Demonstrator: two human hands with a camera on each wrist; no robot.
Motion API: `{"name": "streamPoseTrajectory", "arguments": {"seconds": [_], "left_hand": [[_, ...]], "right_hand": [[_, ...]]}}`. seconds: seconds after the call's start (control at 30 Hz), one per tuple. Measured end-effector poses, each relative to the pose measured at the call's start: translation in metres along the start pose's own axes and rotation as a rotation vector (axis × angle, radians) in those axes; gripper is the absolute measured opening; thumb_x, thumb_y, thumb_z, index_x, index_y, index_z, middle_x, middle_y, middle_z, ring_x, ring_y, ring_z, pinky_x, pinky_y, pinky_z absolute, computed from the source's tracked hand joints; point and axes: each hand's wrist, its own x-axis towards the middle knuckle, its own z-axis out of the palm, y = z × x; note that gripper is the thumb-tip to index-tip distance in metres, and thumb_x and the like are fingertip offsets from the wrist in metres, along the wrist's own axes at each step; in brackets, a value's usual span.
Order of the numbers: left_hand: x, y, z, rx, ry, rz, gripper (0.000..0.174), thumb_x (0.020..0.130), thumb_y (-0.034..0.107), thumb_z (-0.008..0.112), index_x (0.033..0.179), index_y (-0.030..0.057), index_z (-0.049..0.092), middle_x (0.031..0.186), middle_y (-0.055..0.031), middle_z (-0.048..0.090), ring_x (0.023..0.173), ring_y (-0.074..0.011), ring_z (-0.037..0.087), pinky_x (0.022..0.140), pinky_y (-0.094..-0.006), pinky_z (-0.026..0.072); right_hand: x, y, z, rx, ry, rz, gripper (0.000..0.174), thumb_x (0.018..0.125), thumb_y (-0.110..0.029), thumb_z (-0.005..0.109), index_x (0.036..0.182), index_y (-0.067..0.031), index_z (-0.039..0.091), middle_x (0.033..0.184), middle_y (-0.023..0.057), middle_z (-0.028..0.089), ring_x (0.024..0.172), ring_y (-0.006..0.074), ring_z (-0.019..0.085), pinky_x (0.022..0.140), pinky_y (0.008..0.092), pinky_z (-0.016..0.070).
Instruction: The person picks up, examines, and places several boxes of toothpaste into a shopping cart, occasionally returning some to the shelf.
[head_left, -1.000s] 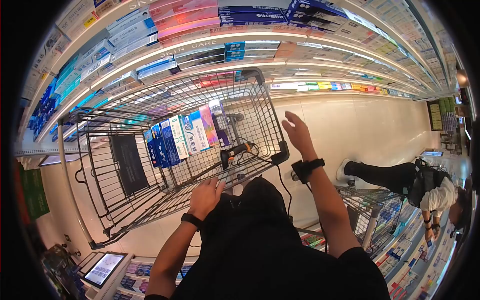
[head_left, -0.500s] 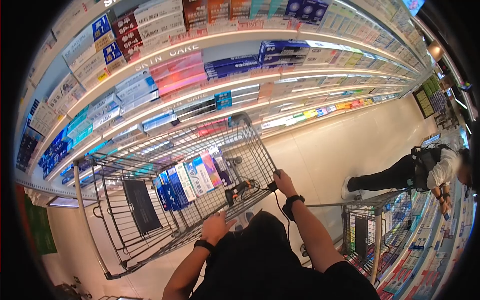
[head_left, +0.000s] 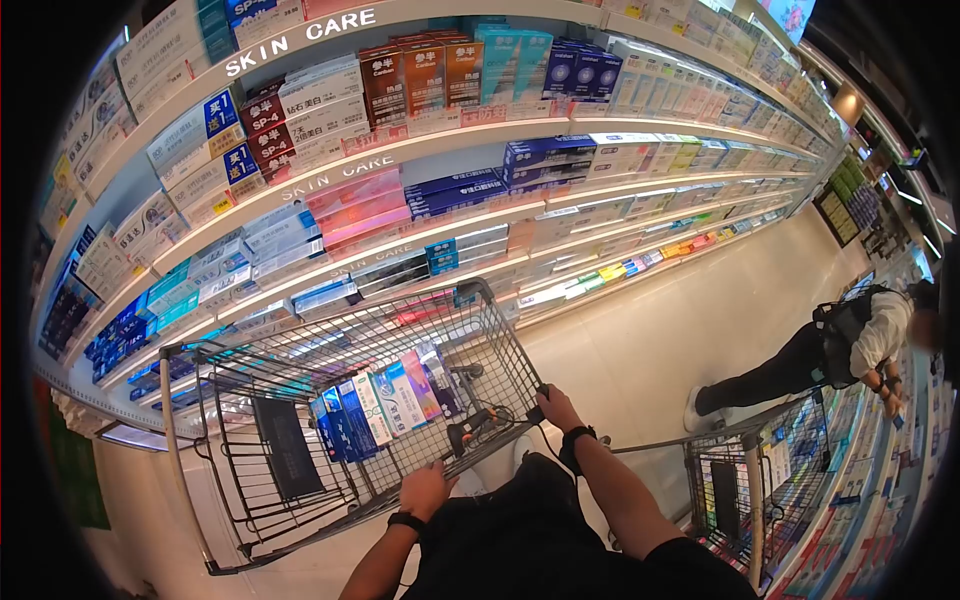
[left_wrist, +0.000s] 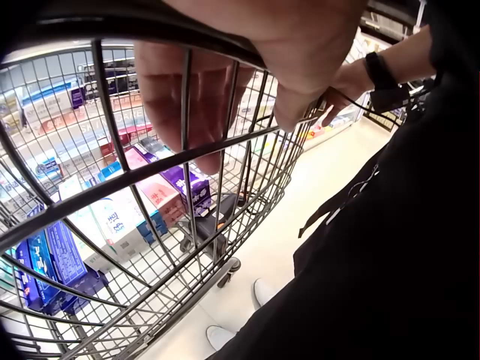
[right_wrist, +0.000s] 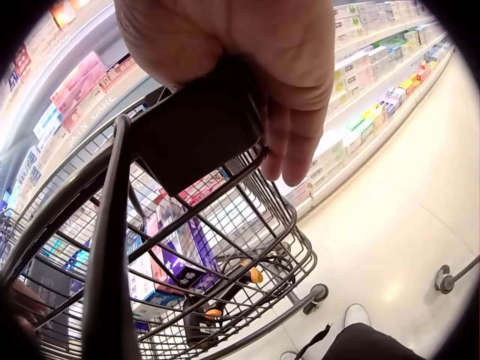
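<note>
A wire shopping cart (head_left: 330, 352) stands in front of me, side-on. My left hand (head_left: 428, 490) lies over its near side rail. In the left wrist view the fingers (left_wrist: 184, 105) hang down inside the wire and the thumb stays outside. At the cart's right front corner my right hand (head_left: 560, 408) grips the black plastic corner piece (right_wrist: 199, 124), fingers wrapped over it. Inside the cart a row of upright boxes, blue, white and pink (head_left: 385, 403), stands beside a black and orange handheld scanner (head_left: 475, 428) with a cable.
Lit shelves (head_left: 420, 210) packed with boxed goods run along the far side. On the right, another person (head_left: 850, 335) reaches toward another shelf, beside a second cart (head_left: 760, 470). Pale floor (head_left: 620, 330) stretches between the shelves and the carts.
My right hand came down from the air beside the cart onto its corner and now grips it. The left hand stayed at the side rail. My view tilted up, showing more shelves.
</note>
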Motion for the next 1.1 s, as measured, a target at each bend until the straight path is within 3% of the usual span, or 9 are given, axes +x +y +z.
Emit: {"name": "streamPoseTrajectory", "arguments": {"seconds": [0.17,0.33,0.37,0.53,0.63,0.67,0.77,0.9,1.1], "left_hand": [[0.001,-0.006,0.001,0.004,-0.01,0.006,0.041,0.087,0.043,0.062,0.101,0.005,0.059,0.092,-0.0165,0.067,0.083,-0.0356,0.065,0.07,-0.0456,0.0525],[-0.003,-0.002,-0.007,0.03,-0.056,-0.02,0.043,0.086,0.042,0.062,0.11,0.0063,0.059,0.092,-0.0168,0.066,0.085,-0.0359,0.065,0.074,-0.0451,0.0526],[-0.002,-0.002,-0.006,0.036,-0.063,-0.021,0.044,0.086,0.042,0.062,0.112,0.0066,0.059,0.092,-0.0166,0.067,0.086,-0.0358,0.065,0.074,-0.0448,0.0526],[0.001,-0.009,0.012,0.035,-0.003,-0.006,0.048,0.078,0.039,0.07,0.112,0.007,0.059,0.089,-0.0147,0.066,0.087,-0.0351,0.063,0.077,-0.0457,0.0503],[0.009,0.018,0.002,0.097,-0.083,-0.072,0.048,0.075,0.038,0.073,0.109,0.0068,0.06,0.087,-0.0135,0.065,0.085,-0.0348,0.062,0.076,-0.0459,0.0496],[0.017,0.027,0.002,0.053,-0.189,-0.158,0.051,0.075,0.042,0.072,0.11,0.0072,0.059,0.101,-0.0142,0.065,0.1,-0.035,0.06,0.087,-0.0488,0.0467],[0.031,0.053,0.015,-0.003,-0.103,-0.186,0.049,0.075,0.041,0.072,0.108,0.007,0.059,0.1,-0.0148,0.065,0.1,-0.0348,0.06,0.086,-0.0489,0.0464],[0.049,0.081,0.023,0.006,-0.03,-0.237,0.047,0.075,0.041,0.072,0.106,0.0074,0.06,0.098,-0.0146,0.067,0.099,-0.035,0.06,0.09,-0.0483,0.0435],[0.067,0.097,0.033,0.043,-0.011,-0.395,0.048,0.072,0.04,0.075,0.107,0.0101,0.06,0.099,-0.0129,0.066,0.1,-0.0326,0.06,0.089,-0.046,0.045]], "right_hand": [[0.006,0.014,0.004,-0.038,-0.076,-0.02,0.042,0.088,-0.036,0.052,0.103,0.0029,0.055,0.098,0.0287,0.063,0.098,0.0456,0.059,0.086,0.0485,0.0469],[0.027,0.002,-0.042,-0.119,-0.351,-0.037,0.071,0.087,-0.054,0.055,0.124,0.0064,0.053,0.118,0.0283,0.059,0.114,0.0398,0.056,0.096,0.0435,0.0443],[0.044,0.001,-0.057,-0.14,-0.321,-0.111,0.081,0.085,-0.058,0.058,0.131,0.0074,0.048,0.125,0.0286,0.056,0.12,0.0394,0.053,0.101,0.0423,0.0417],[0.134,-0.077,-0.178,-0.194,-0.007,-0.527,0.073,0.081,-0.041,0.07,0.131,0.0067,0.047,0.129,0.0286,0.052,0.123,0.0401,0.048,0.105,0.0424,0.038],[0.194,-0.125,-0.241,-0.308,0.13,-0.775,0.069,0.08,-0.031,0.072,0.131,0.0063,0.044,0.131,0.0279,0.049,0.125,0.0404,0.045,0.106,0.0432,0.0371],[0.208,-0.145,-0.259,-0.331,0.142,-0.811,0.069,0.079,-0.028,0.073,0.131,0.0061,0.043,0.133,0.0274,0.047,0.126,0.0406,0.043,0.106,0.0437,0.0366],[0.266,-0.177,-0.293,-0.47,0.205,-0.951,0.071,0.076,-0.024,0.075,0.132,0.0055,0.041,0.136,0.0257,0.044,0.129,0.0415,0.039,0.107,0.0448,0.035],[0.324,-0.203,-0.313,-0.687,0.295,-1.023,0.076,0.076,-0.025,0.075,0.135,0.0034,0.039,0.141,0.0224,0.041,0.133,0.0414,0.035,0.109,0.0464,0.0318],[0.367,-0.22,-0.31,-0.886,0.209,-1.003,0.081,0.073,-0.027,0.078,0.138,0.0002,0.037,0.141,0.0197,0.042,0.135,0.0381,0.034,0.11,0.0482,0.0285]]}}
